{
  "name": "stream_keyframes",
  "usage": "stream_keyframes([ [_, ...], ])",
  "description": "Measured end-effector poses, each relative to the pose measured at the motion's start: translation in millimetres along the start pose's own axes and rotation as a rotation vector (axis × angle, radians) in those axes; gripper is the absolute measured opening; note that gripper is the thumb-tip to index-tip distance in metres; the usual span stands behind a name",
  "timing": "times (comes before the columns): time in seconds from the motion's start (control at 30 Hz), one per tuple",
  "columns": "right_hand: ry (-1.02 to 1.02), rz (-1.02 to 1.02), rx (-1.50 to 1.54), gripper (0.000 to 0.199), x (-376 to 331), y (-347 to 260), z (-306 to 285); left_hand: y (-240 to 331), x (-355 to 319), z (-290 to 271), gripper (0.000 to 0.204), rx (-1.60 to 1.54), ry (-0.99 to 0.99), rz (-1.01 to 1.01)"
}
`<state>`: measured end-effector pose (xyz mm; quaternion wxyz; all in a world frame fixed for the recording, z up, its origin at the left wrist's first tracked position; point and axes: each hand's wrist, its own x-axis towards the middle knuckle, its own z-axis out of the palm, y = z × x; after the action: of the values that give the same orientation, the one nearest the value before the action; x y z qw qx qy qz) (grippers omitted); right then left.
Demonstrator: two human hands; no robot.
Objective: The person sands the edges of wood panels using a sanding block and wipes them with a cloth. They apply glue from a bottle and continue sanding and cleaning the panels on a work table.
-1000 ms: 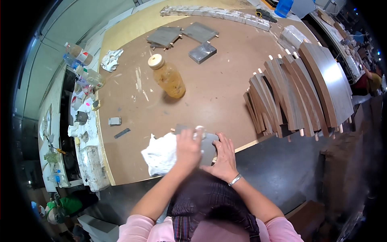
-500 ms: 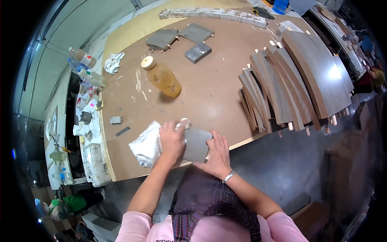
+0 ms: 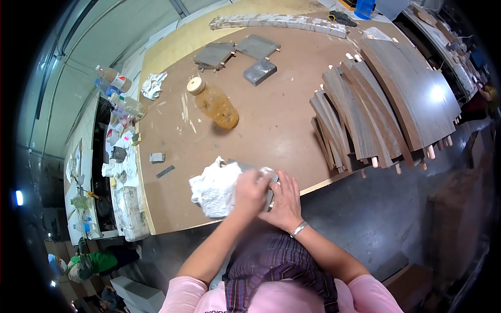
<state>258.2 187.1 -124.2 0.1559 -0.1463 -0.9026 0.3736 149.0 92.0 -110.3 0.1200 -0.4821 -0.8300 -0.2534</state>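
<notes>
A white cloth (image 3: pixel 215 189) is bunched in my left hand (image 3: pixel 251 192), whose fingers are closed on it and slightly blurred. The cloth lies over a small grey panel (image 3: pixel 244 166) at the near edge of the table and covers most of it. My right hand (image 3: pixel 285 202), with a metal bracelet at the wrist, holds the panel's right edge between thumb and fingers. Beyond the hands stands a capped bottle of amber liquid (image 3: pixel 218 108).
Curved wooden panels with dowels (image 3: pixel 381 99) stand in a row on the right. Farther back lie grey panels (image 3: pixel 215 54), a grey block (image 3: pixel 260 71) and a long whitish strip (image 3: pixel 276 22). Bottles (image 3: pixel 128 106) and a crumpled cloth (image 3: pixel 154 85) are at the left.
My left hand has slid to the right with the cloth, across the grey panel toward my right hand. My right hand stays at the panel's edge.
</notes>
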Motion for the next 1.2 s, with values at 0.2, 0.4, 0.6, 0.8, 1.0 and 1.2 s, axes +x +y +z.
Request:
stream_keyframes([
  [0.2,0.0,0.013,0.019,0.079,-1,4,-3,-48,9,-31,0.026,0.076,0.042,-0.265],
  [0.4,-0.007,0.017,-0.009,0.077,-2,0,-1,-46,9,-27,0.027,0.103,-0.042,-0.218],
  [0.6,0.027,-0.01,-0.021,0.076,1,-3,1,-37,21,-26,0.03,-0.023,-0.038,-0.124],
  [0.8,-0.049,0.03,-0.102,0.081,3,-9,-8,-98,4,-43,0.025,0.053,0.011,-0.244],
  [1.0,-0.1,-0.03,-0.264,0.091,13,-30,-14,-132,-28,-77,0.021,-0.344,-0.056,-0.572],
  [1.2,0.005,-0.182,-0.095,0.088,15,-71,-32,-115,-25,-99,0.057,-1.025,-0.315,-0.775],
])
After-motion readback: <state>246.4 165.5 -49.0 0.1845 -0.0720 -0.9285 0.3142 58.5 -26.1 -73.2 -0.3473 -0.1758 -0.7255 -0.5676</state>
